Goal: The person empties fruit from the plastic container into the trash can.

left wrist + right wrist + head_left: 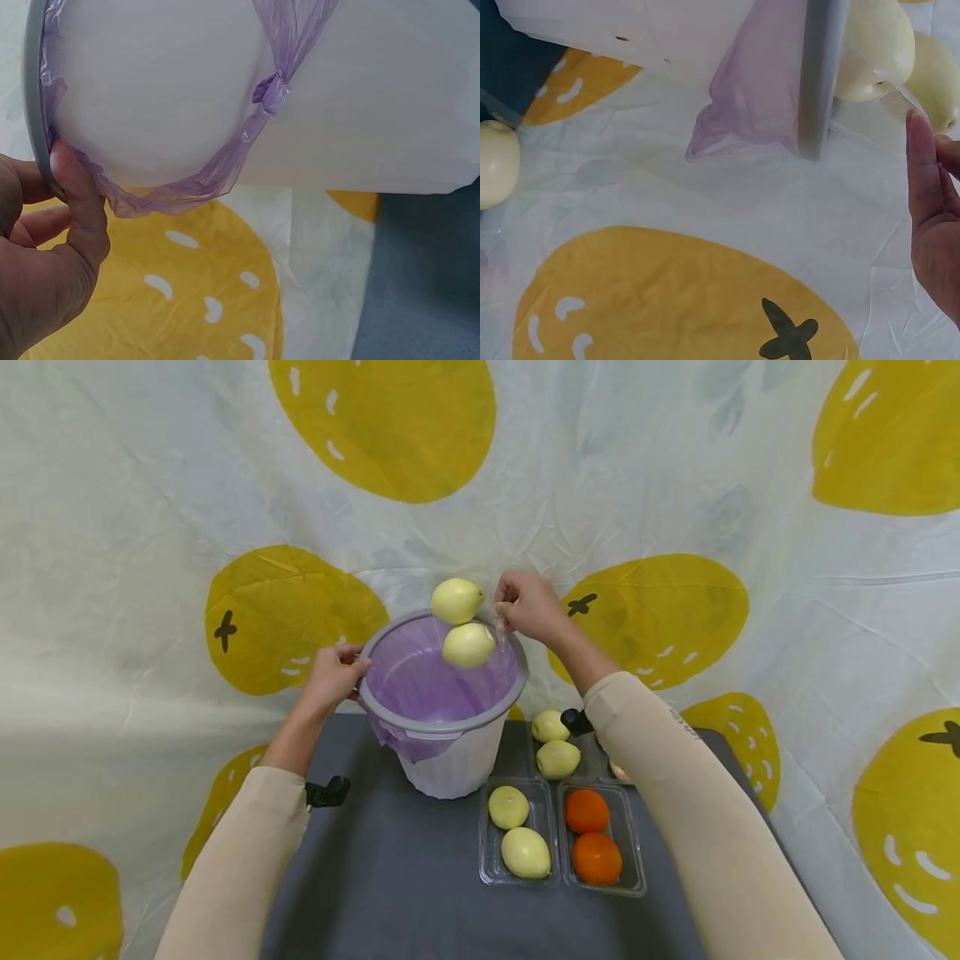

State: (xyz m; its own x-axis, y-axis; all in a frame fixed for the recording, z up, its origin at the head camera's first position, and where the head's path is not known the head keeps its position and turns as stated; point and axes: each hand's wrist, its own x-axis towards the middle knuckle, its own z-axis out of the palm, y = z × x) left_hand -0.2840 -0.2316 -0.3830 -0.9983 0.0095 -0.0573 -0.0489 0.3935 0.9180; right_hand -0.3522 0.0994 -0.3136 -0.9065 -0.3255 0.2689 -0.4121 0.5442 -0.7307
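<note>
A white waste bin (457,768) with a grey rim is lined with a purple bag (408,664), knotted outside the rim in the left wrist view. My left hand (333,681) grips the rim at its left side, thumb outside in the left wrist view (56,247). Over the bin's mouth, my right hand (528,606) pinches the edge of a clear plastic tray (900,94). Two pale yellow fruits, an upper one (456,601) and a lower one (468,646), sit in that tray. Most of the tray is too transparent to make out.
On the dark table (405,877) stand clear trays with two pale yellow fruits (525,852) and two orange fruits (596,858). Behind them, more pale fruits (558,759) lie in another tray, partly hidden by my right arm. A lemon-print cloth (637,468) hangs behind.
</note>
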